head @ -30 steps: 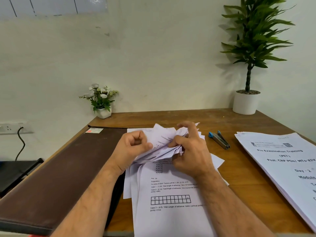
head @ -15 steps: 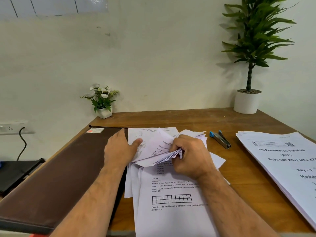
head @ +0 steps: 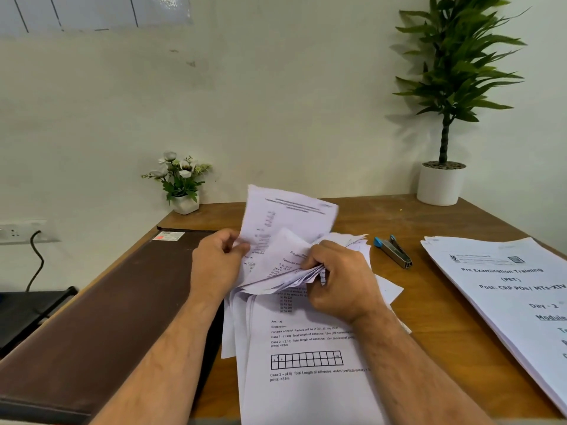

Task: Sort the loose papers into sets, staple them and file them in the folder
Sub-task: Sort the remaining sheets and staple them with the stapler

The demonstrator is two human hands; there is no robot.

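A loose pile of printed white papers [head: 306, 357] lies on the wooden desk [head: 399, 216] in front of me. My right hand [head: 340, 277] grips a bunch of bent-back sheets [head: 285, 271] at the pile's far end. My left hand [head: 217, 262] pinches one sheet [head: 288, 216] by its left edge and holds it raised and upright above the pile. A closed brown folder [head: 101, 311] lies to the left of the pile. A blue and grey stapler [head: 394, 251] sits on the desk to the right of my right hand.
A second stack of papers with a printed title page [head: 506, 289] lies at the right edge. A small flower pot [head: 182, 182] and a tall potted plant [head: 441, 182] stand at the back by the wall. A wall socket with a cable [head: 18, 231] is at left.
My left hand has taken hold of one sheet and lifted it up from the pile. My right hand keeps its grip on the bent-back sheets.
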